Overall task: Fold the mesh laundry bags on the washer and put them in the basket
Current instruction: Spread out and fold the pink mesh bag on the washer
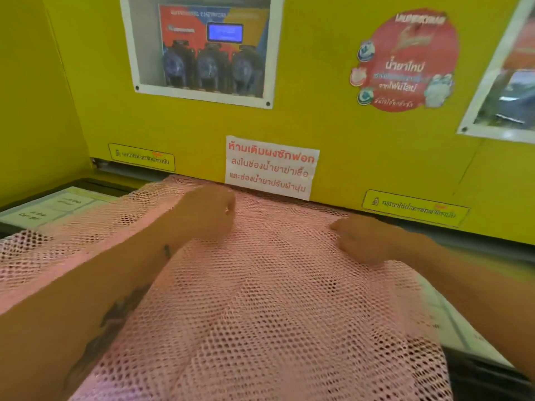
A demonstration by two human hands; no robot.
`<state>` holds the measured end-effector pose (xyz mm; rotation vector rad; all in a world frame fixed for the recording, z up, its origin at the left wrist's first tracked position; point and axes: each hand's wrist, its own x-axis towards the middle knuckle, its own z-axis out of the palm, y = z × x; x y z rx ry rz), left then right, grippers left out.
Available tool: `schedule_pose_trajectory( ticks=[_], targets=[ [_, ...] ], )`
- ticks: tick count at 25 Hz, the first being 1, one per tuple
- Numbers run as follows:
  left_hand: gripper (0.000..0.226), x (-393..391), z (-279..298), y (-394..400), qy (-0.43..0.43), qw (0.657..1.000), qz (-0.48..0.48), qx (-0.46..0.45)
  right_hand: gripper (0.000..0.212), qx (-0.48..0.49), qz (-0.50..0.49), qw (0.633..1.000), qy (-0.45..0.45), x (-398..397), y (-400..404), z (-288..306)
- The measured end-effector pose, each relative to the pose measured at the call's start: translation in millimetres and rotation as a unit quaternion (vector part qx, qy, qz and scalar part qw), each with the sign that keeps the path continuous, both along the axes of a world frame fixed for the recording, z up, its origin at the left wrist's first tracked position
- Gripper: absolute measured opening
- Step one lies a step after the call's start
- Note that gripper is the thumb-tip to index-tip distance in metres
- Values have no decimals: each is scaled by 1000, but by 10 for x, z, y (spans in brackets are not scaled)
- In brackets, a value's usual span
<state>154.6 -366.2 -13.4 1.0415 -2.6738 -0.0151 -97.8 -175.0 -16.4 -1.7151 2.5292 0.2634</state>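
Across the washer top (66,204) a pink mesh laundry bag (260,299) lies spread from the far yellow panel (202,125) to the near edge. Both hands rest on its far end, left hand (207,212) and right hand (362,238), fingers curled; whether they pinch mesh is blurred, perhaps. Folding looks barely begun; no basket shows.

Bare forearms, no sleeves, left forearm (95,299) tattooed (dark, apparently blurred designs)

The pink mesh bag (260,299) is running off the bottom edge, both curled hands are blurring, hiding their fingertips.
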Motion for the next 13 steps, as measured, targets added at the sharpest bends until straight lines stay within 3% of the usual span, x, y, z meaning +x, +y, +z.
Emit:
schedule_pose_trajectory(
  ticks=[3, 5, 8, 10, 13],
  targets=[
    [21, -150, -78, 375, -24, 993, -38, 107, 22, -102, 11, 995, 7, -2, 158, 5],
    [17, -197, -100, 470, -41, 995, -32, 85, 5, -156, 6, 988, 12, 36, 207, 62],
    [16, -251, -48, 555, 24, 999, 20, 25, 4, -231, 6, 973, 22, -5, 283, 159],
    [18, -282, 10, 626, 59, 997, 51, -6, 12, -195, -3, 980, 44, -63, 351, 213],
    [26, -336, 5, 955, 4, 998, 56, 24, 21, -88, -10, 994, 67, -137, 528, 257]
  ],
)
